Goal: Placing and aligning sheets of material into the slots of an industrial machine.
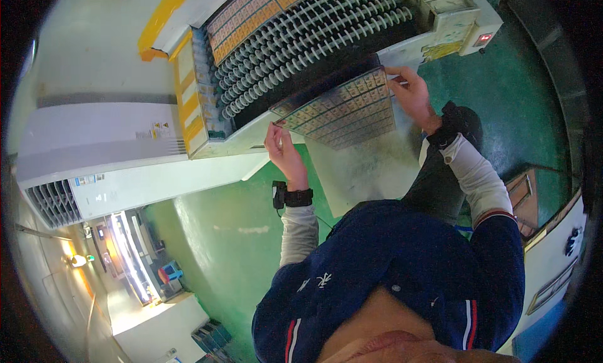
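A rectangular circuit board panel, covered in rows of small repeated rectangles, hangs tilted at the near edge of a roller conveyor. My left hand pinches its left corner between thumb and fingers. At the opposite upper corner, my right hand grips the edge. A dark strip, perhaps a second panel or the bed's edge, shows just behind it. Grey wheel rollers run in several rows beyond the panel. Farther up, orange patterned panels lie on the conveyor.
The conveyor's left end carries a yellow-and-white striped guard. A control box with a red display sits at its right end. To the left stands a white air conditioner. Green floor lies below; a wooden item is at right.
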`<action>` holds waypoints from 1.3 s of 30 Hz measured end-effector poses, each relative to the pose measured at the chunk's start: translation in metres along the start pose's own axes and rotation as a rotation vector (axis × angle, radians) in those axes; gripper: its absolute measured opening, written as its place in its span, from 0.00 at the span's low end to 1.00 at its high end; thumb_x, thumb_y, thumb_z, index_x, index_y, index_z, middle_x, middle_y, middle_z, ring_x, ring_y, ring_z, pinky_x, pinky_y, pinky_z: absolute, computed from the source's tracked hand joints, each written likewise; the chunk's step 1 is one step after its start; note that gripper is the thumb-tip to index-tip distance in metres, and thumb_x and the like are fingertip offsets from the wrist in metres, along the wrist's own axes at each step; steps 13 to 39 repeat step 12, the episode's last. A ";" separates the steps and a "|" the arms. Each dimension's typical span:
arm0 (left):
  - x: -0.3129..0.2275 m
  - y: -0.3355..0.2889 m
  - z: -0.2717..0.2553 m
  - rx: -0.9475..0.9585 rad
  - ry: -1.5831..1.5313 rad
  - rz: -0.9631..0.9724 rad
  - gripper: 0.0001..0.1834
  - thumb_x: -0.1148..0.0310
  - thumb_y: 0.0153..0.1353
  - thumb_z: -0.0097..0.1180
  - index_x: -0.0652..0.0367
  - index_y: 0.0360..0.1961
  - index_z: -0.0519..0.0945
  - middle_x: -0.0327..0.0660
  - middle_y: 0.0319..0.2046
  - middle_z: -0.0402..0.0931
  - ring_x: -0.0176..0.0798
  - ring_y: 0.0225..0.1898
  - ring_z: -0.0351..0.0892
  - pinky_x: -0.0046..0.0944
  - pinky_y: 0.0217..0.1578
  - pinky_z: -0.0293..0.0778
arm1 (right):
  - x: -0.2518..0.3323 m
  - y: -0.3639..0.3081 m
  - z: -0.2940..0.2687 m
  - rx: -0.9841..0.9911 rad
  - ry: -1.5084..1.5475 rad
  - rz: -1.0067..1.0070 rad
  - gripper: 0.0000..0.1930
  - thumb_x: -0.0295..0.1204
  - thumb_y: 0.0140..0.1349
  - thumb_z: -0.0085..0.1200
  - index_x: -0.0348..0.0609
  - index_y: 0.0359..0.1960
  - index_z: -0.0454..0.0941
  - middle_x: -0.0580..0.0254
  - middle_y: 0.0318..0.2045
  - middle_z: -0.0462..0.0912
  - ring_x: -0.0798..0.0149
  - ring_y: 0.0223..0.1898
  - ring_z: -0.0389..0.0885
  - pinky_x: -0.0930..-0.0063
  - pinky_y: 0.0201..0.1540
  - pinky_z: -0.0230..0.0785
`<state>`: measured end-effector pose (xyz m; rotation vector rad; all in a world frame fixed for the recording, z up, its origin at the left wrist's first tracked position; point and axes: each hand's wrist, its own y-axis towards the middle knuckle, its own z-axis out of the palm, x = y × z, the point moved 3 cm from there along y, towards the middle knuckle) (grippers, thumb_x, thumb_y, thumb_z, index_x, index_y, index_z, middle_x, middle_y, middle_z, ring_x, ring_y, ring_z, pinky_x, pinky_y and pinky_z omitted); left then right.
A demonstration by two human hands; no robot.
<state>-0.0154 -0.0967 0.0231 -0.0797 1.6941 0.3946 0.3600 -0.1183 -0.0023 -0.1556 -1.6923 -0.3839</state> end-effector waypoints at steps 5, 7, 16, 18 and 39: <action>-0.014 -0.007 0.001 -0.025 -0.089 -0.052 0.19 0.68 0.75 0.61 0.64 0.63 0.78 0.41 0.52 0.76 0.34 0.53 0.78 0.37 0.55 0.75 | 0.005 0.005 -0.001 -0.009 -0.078 0.025 0.15 0.29 0.68 0.63 0.39 0.55 0.85 0.61 0.40 0.88 0.66 0.42 0.85 0.70 0.49 0.78; -0.016 -0.007 -0.002 -0.031 -0.054 -0.106 0.20 0.65 0.76 0.59 0.64 0.62 0.77 0.41 0.52 0.79 0.36 0.55 0.79 0.39 0.55 0.75 | 0.009 0.003 -0.003 -0.078 -0.030 0.033 0.15 0.32 0.67 0.66 0.40 0.53 0.85 0.60 0.42 0.89 0.66 0.44 0.86 0.69 0.50 0.78; -0.005 0.000 -0.014 -0.006 -0.004 -0.170 0.21 0.60 0.77 0.57 0.64 0.61 0.76 0.43 0.54 0.83 0.38 0.56 0.81 0.43 0.56 0.77 | 0.012 0.006 -0.008 0.067 -0.196 0.020 0.17 0.35 0.67 0.68 0.44 0.55 0.86 0.57 0.44 0.89 0.65 0.44 0.86 0.67 0.51 0.78; -0.005 0.000 -0.014 -0.006 -0.004 -0.170 0.21 0.60 0.77 0.57 0.64 0.61 0.76 0.43 0.54 0.83 0.38 0.56 0.81 0.43 0.56 0.77 | 0.012 0.006 -0.008 0.067 -0.196 0.020 0.17 0.35 0.67 0.68 0.44 0.55 0.86 0.57 0.44 0.89 0.65 0.44 0.86 0.67 0.51 0.78; -0.005 0.000 -0.014 -0.006 -0.004 -0.170 0.21 0.60 0.77 0.57 0.64 0.61 0.76 0.43 0.54 0.83 0.38 0.56 0.81 0.43 0.56 0.77 | 0.012 0.006 -0.008 0.067 -0.196 0.020 0.17 0.35 0.67 0.68 0.44 0.55 0.86 0.57 0.44 0.89 0.65 0.44 0.86 0.67 0.51 0.78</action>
